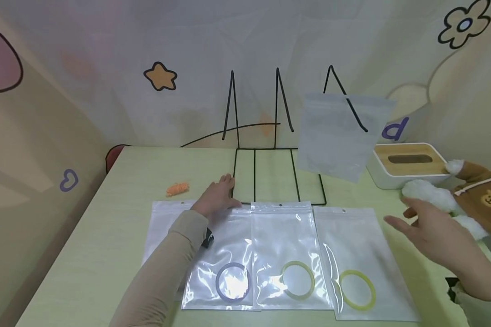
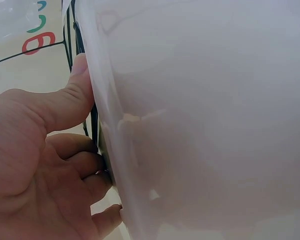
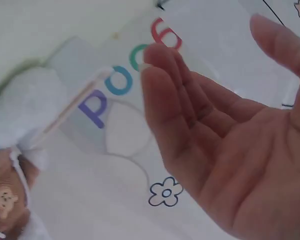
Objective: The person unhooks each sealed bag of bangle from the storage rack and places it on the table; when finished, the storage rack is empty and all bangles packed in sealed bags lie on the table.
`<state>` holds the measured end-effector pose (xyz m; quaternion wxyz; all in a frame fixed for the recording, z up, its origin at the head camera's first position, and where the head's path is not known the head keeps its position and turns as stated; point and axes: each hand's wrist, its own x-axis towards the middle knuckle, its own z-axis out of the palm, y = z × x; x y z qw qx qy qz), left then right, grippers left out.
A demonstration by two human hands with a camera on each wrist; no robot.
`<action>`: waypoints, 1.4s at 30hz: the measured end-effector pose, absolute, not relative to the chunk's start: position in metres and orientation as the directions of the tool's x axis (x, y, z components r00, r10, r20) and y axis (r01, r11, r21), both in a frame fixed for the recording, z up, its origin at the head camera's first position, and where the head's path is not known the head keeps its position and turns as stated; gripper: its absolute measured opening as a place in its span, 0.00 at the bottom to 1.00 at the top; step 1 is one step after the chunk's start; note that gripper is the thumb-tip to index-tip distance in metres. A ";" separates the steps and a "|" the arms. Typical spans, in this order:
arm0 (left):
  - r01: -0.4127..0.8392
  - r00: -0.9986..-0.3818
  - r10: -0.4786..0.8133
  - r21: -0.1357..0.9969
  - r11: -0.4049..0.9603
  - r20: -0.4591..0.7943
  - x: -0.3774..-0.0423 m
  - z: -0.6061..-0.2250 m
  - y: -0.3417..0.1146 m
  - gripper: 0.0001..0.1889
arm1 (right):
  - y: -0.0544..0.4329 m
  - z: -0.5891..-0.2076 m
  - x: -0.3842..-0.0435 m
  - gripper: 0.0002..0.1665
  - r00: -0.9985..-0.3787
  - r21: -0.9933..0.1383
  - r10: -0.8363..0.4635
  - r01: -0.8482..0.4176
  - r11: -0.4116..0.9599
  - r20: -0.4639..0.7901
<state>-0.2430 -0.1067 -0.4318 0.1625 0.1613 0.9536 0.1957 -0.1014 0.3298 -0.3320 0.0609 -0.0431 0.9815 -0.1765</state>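
Observation:
My left hand [image 1: 217, 196] reaches over the top edge of a zip bag with a purple ring [image 1: 233, 281], beside the front left corner of a black wire rack [image 1: 254, 175]. In the left wrist view its thumb and fingers lie along the edge of a pale bag [image 2: 205, 100]; the fingertips are partly hidden. My right hand [image 1: 438, 231] hovers, holding nothing, right of a zip bag with a yellow ring [image 1: 362, 227]. Between these bags lies one with a yellow-green ring [image 1: 280, 231]. Another bag [image 1: 161, 227] is partly under my left forearm. From the rack's right hook hangs a zip bag [image 1: 335, 136].
A coil of orange cord [image 1: 177, 189] lies at the left of the table [image 1: 90, 236]. A white tissue box with a wooden lid [image 1: 407, 165] stands back right, beside a plush toy in a brown top [image 1: 480, 197]. A printed curtain [image 1: 188, 41] hangs behind.

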 end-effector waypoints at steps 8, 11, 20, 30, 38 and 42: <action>0.234 -0.897 0.362 0.421 0.876 -0.254 -0.242 -0.429 -0.106 0.46 | 0.321 -0.294 -0.140 0.39 -0.986 -0.518 -0.092 -0.152 0.842 0.139; 0.231 -0.896 0.361 0.423 0.876 -0.259 -0.241 -0.429 -0.106 0.46 | 0.315 -0.286 -0.152 0.39 -0.978 -0.591 -0.051 -0.163 0.790 0.202; 0.221 -0.893 0.360 0.435 0.873 -0.269 -0.239 -0.429 -0.105 0.46 | 0.296 -0.276 -0.182 0.36 -0.937 -0.716 0.133 -0.150 0.682 0.323; 0.206 -0.896 0.352 0.447 0.871 -0.272 -0.238 -0.429 -0.106 0.46 | 0.282 -0.273 -0.200 0.31 -0.904 -0.717 0.208 -0.138 0.684 0.373; 0.215 -0.894 0.355 0.432 0.876 -0.274 -0.241 -0.431 -0.105 0.46 | 0.279 -0.272 -0.205 0.13 -0.846 -0.755 0.248 -0.243 0.609 0.472; 0.226 -0.894 0.359 0.423 0.878 -0.267 -0.242 -0.431 -0.105 0.46 | 0.278 -0.272 -0.204 0.08 -0.833 -0.768 0.246 -0.287 0.573 0.495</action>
